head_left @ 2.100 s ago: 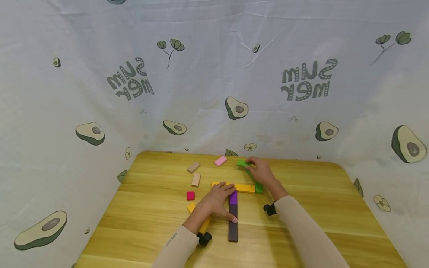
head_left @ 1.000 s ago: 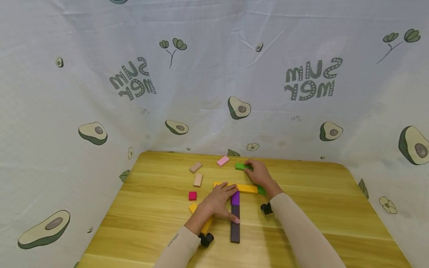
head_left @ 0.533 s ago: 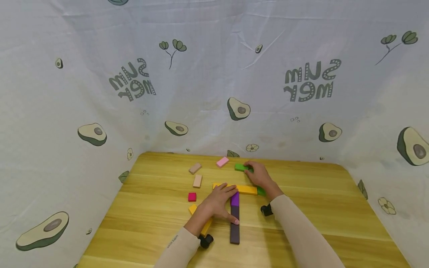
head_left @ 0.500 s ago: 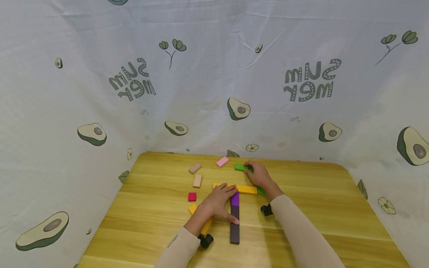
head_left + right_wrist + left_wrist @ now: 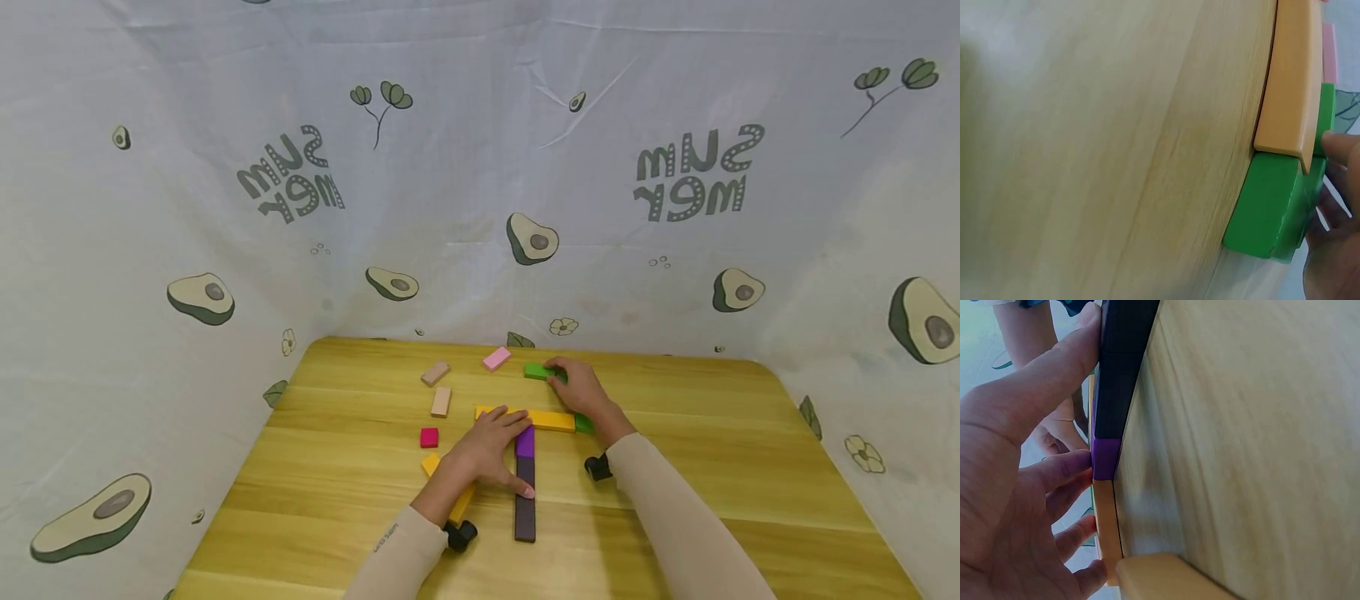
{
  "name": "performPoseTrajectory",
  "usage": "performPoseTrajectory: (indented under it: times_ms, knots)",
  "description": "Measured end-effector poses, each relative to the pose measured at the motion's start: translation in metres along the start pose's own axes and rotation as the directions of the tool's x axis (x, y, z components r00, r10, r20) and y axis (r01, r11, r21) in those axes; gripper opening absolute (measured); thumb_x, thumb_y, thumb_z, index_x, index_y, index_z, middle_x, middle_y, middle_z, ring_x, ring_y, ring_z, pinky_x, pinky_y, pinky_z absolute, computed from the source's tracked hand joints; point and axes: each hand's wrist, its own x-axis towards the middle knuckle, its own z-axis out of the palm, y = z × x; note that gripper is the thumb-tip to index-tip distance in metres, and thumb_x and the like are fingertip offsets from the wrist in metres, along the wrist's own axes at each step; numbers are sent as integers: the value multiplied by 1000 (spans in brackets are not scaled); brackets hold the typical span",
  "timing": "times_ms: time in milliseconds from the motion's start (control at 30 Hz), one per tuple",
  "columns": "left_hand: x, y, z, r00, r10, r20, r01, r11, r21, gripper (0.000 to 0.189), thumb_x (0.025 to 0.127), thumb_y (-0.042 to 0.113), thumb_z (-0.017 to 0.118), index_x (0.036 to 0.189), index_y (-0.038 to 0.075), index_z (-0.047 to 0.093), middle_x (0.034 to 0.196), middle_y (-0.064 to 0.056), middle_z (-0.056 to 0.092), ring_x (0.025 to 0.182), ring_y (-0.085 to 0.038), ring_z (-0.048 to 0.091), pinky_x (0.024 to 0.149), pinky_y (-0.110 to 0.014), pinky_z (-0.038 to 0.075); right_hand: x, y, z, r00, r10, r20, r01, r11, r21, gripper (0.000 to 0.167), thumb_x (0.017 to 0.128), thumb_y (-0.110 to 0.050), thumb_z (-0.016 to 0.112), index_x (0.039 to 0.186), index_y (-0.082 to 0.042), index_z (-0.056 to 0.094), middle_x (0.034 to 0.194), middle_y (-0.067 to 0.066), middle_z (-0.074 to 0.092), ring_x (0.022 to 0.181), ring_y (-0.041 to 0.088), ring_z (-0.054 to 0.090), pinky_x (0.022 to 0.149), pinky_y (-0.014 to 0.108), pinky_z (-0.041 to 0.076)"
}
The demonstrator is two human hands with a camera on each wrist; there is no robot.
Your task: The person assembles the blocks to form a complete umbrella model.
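On the wooden table (image 5: 337,467), the right grip (image 5: 583,389) partly hides a green block (image 5: 536,371).

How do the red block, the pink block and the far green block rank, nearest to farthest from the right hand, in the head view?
1. Far green block: at the right hand, on its left.
2. Pink block: farther left, slightly farther back.
3. Red block: farthest left of the three, lower in view.

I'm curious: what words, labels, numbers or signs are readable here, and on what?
"sum mer", mirrored, on the left of the white backdrop.
"sum mer", mirrored, on the right of it.
Small dark lettering on the left sleeve: too small to read.
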Motion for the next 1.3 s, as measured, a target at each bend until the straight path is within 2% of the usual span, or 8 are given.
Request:
performPoseTrajectory:
  times_ms: [300, 533, 733, 900, 1300]
  knots:
    - [-1, 2, -1, 1000, -10, 3, 10, 1000, 4, 116, 67, 71, 84, 162, 25, 36, 170, 9, 29, 159, -27, 22, 127, -51, 27, -12, -4, -12, 997, -80, -9, 80, 996, 28, 47, 103, -22, 63, 144, -1, 56, 150, 23, 53, 132, 45, 55, 112, 63, 43]
    - [-2, 2, 1, 1000, -12, 12, 12, 1000, -19, 116, 68, 70, 84, 162, 26, 36, 170, 10, 28, 159, -27, 21, 127, -51, 28, -35, -6, -23, 991, -131, 5, 131, 991, 2, 56, 101, -27, 66, 146, 3, 52, 152, 27, 49, 141, 50, 44, 117, 67, 35]
    - [-1, 1, 0, 1000, -6, 9, 6, 999, -35, 116, 68, 71, 84, 162, 25, 36, 170, 8, 29, 159, -28, 21, 126, -52, 29, -53, -2, -26, 993, -86, 78, 89, 995, -35, 69, 98, -39, 67, 151, 0, 47, 158, 26, 42, 144, 51, 39, 117, 69, 32]
    - [1, 2, -1, 1000, -11, 14, 11, 999, -52, 116, 68, 69, 85, 163, 25, 35, 170, 7, 28, 160, -28, 19, 127, -53, 28, -60, 4, -24, 990, -48, 133, 57, 996, -62, 79, 97, -48, 65, 157, -3, 40, 162, 25, 36, 147, 52, 34, 117, 71, 31]
    - [2, -1, -1, 1000, -8, 14, 8, 999, -38, 116, 68, 70, 85, 163, 26, 34, 170, 9, 27, 160, -27, 18, 126, -53, 29, -59, 6, -18, 988, -43, 149, 59, 992, -107, 83, 97, -53, 64, 158, -3, 38, 164, 22, 33, 148, 51, 33, 117, 71, 31]
